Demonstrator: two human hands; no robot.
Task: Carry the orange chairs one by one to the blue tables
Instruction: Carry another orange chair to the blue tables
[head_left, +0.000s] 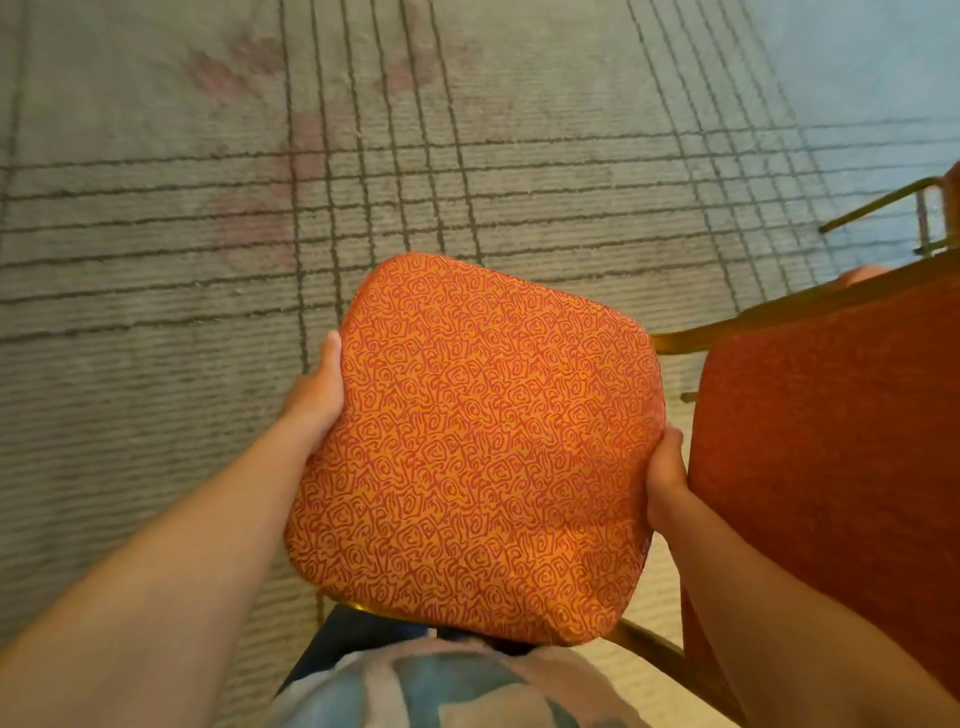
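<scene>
An orange chair with a swirl-patterned seat (478, 447) is held up in front of my body, seat facing the camera. My left hand (314, 397) grips the seat's left edge, thumb on top and fingers hidden behind. My right hand (667, 475) grips the seat's right edge, its fingers also hidden underneath. The chair's red-orange backrest (831, 457) stands at the right, with its gold metal frame (727, 330) showing beside it. No blue table is in view.
Grey carpet with dark crossing lines and faded pink patches (363, 171) covers the floor ahead. Gold legs of another chair (883, 205) show at the right edge. A pale blue carpet area (857, 67) lies at the top right.
</scene>
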